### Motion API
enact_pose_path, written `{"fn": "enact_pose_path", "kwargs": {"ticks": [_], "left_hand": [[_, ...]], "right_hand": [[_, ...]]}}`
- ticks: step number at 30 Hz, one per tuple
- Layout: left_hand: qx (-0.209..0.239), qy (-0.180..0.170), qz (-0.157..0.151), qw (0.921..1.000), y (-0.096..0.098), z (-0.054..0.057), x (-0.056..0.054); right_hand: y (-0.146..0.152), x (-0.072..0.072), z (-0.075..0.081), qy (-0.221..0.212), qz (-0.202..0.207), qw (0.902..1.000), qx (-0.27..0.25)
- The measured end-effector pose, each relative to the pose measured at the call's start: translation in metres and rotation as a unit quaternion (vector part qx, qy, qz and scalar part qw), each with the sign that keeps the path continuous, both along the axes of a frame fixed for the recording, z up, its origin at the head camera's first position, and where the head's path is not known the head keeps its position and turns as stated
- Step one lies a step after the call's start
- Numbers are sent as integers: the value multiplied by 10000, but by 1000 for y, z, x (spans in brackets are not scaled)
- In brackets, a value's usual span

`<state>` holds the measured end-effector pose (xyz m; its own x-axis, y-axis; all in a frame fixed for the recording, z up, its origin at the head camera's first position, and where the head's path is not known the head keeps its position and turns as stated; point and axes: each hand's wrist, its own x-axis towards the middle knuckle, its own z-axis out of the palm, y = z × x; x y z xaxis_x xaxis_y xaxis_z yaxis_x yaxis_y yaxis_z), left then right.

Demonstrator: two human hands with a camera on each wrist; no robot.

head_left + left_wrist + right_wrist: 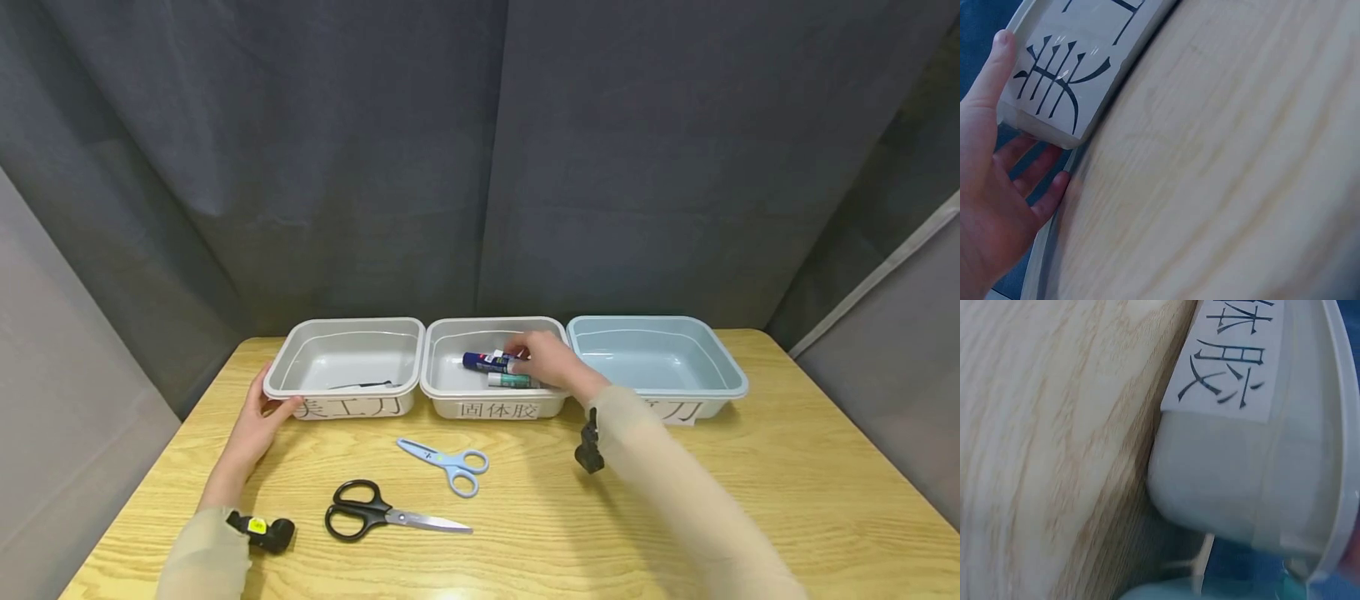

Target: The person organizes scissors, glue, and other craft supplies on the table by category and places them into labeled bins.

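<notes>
My right hand point(547, 360) reaches into the middle grey bin point(450, 402), its fingertips pinching the right end of a dark blue glue stick point(486, 362). Just in front lies a green glue stick point(510, 381), its right end partly behind the hand. Something white shows behind the blue one, mostly covered. My left hand point(257, 425) holds the front left corner of the left grey bin point(414, 403), thumb on the front and fingers round the side. In the left wrist view, the thumb lies against the bin's paper label point(1060, 81).
A light blue bin point(731, 390) stands at the right of the row. Dark slim items point(367, 385) lie in the left bin, partly hidden by its front wall. Light blue scissors point(446, 462) and black-handled scissors point(393, 515) lie on the wooden table point(810, 500). A dark curtain point(480, 167) hangs behind.
</notes>
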<state>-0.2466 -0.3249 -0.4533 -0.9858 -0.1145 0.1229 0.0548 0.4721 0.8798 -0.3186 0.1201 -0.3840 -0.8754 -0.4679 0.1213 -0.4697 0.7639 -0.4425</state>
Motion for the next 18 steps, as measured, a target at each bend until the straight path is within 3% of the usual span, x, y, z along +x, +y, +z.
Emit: {"fn": "enact_pose_path", "kwargs": {"ticks": [7, 18], "left_hand": [[-71, 22, -72, 9999, 1, -1, -1], [201, -130, -119, 9996, 3, 3, -2]], "right_hand": [[17, 6, 5, 89, -118, 9997, -208], [31, 25, 18, 553, 124, 9974, -445]]}}
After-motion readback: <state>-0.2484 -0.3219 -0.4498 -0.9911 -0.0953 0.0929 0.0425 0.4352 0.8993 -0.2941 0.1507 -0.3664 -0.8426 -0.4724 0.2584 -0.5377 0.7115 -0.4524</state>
